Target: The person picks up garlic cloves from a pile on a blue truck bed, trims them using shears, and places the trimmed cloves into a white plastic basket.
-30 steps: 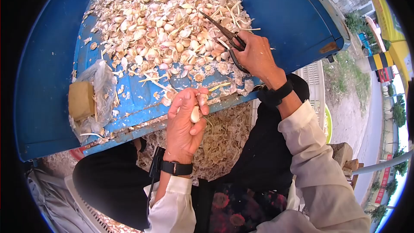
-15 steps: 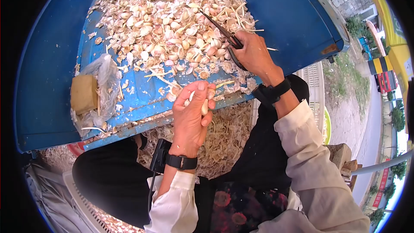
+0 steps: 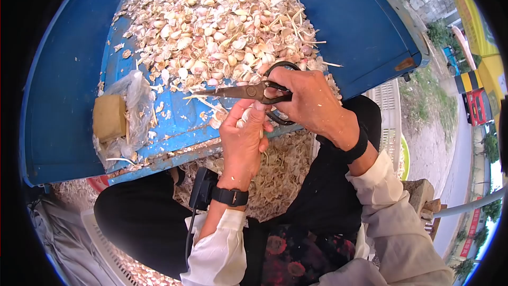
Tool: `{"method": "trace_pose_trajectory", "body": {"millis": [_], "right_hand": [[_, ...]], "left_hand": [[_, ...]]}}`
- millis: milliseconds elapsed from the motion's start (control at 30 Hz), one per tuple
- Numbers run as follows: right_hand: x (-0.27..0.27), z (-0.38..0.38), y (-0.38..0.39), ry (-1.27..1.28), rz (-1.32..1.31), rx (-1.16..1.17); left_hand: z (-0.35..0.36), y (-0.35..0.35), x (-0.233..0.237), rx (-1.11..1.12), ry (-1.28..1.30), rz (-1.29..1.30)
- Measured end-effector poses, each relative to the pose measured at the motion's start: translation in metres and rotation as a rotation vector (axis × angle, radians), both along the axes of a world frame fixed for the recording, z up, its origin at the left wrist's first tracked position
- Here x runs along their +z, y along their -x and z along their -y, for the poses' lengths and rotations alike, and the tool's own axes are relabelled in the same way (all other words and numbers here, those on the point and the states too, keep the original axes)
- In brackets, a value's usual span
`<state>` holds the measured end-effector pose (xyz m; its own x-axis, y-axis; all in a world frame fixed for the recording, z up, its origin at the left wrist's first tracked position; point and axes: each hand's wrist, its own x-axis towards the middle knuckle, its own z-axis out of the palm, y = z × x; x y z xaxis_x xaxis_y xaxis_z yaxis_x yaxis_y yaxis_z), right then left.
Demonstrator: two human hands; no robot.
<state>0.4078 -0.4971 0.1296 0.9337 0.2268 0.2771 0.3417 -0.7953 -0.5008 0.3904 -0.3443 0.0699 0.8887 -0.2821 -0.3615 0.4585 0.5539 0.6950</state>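
My left hand [image 3: 241, 137] holds a garlic bulb [image 3: 244, 118] up near the front edge of a blue surface [image 3: 169, 122]. My right hand [image 3: 307, 98] grips black scissors [image 3: 248, 91], their blades pointing left just above the garlic. A big pile of garlic cloves and skins [image 3: 222, 26] covers the blue surface beyond both hands. Each wrist wears a black band.
A tan block [image 3: 108, 118] lies on a crumpled clear plastic bag [image 3: 135, 100] at the left of the blue surface. Garlic skins and stems [image 3: 280, 175] fill a basket on my lap. A road with vehicles runs at the far right.
My right hand has swung the scissors down from the pile and over to the garlic in my left hand. The left hand has shifted slightly right and up.
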Motion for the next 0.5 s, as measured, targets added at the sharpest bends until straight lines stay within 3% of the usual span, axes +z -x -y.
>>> {"method": "trace_pose_trajectory", "body": {"millis": [100, 167, 233, 300, 500], "right_hand": [[-0.004, -0.015, 0.011, -0.041, -0.003, 0.103], [0.001, -0.012, 0.014, -0.119, -0.261, -0.015], [-0.009, -0.002, 0.014, -0.235, -0.304, -0.034], [-0.013, 0.005, 0.016, -0.874, -0.606, -0.034], [-0.013, 0.015, 0.018, -0.968, -0.715, 0.012]], "left_hand": [[-0.007, 0.005, -0.016, -0.006, -0.117, 0.008], [-0.012, 0.01, -0.021, -0.06, -0.187, 0.117], [-0.008, 0.014, -0.011, -0.03, -0.176, 0.116], [-0.007, 0.018, -0.009, -0.02, 0.004, 0.084], [-0.01, 0.028, -0.022, -0.063, 0.258, 0.052]]}}
